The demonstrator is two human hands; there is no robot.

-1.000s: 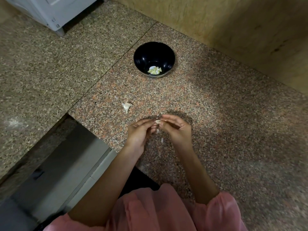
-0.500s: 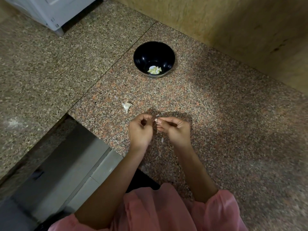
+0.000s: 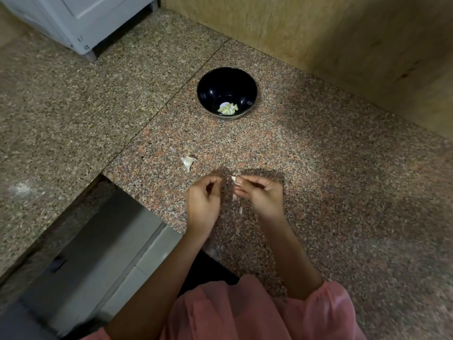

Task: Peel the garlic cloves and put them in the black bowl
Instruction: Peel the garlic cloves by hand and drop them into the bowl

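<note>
The black bowl [image 3: 221,85] stands on the speckled granite table [image 3: 331,168] and holds a small heap of peeled garlic cloves [image 3: 228,109] against its near inner wall. Well to the near side of the bowl, both hands hover just above the table, close together. The right hand [image 3: 261,195] pinches 1 garlic clove [image 3: 234,179] between its thumb and fingertips, the clove's pale end pointing toward the left hand [image 3: 203,202]. The left hand's fingers are curled, with thumb and forefinger drawn in next to the clove; whether they grip a strip of skin cannot be told. Between the bowl and the left hand, off to the bowl's near left, lies an unpeeled piece of garlic [image 3: 188,162]. A few scraps of garlic skin [image 3: 241,210] lie on the table under the hands. Far to the bowl's left rear stands a white appliance [image 3: 81,18].
</note>
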